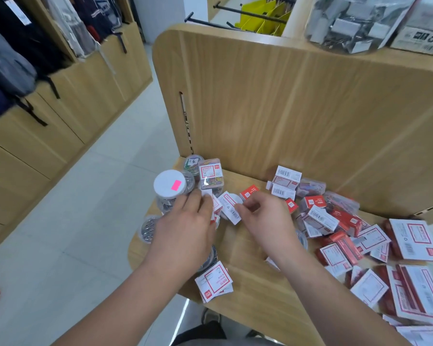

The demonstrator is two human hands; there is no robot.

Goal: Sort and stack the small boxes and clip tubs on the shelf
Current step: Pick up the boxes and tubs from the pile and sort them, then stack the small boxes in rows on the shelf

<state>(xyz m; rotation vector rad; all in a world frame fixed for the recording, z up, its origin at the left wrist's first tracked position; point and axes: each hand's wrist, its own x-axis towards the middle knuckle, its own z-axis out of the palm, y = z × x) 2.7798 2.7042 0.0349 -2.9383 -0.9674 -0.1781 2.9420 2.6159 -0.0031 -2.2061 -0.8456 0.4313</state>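
Note:
On the wooden shelf [248, 278] lie several small red-and-white boxes [335, 236]. My left hand [185, 228] holds a small red-and-white box [214, 203] near the shelf's left end. My right hand [268, 216] pinches another white box [231, 207] beside it. A round tub with a white lid and pink sticker [169, 187] stands just left of my left hand. Behind it sits a clear square tub of coloured clips [210, 176] and a round clip tub [191, 162]. One more clip tub [148, 228] lies at the shelf's rounded edge.
The shelf's upright back panel [285, 101] rises behind the boxes. A large jar of binder clips [355, 23] stands on the shelf above. Larger red-and-white boxes [415, 240] pile at the right. To the left are the floor aisle [73, 221] and cabinets with hanging bags [23, 58].

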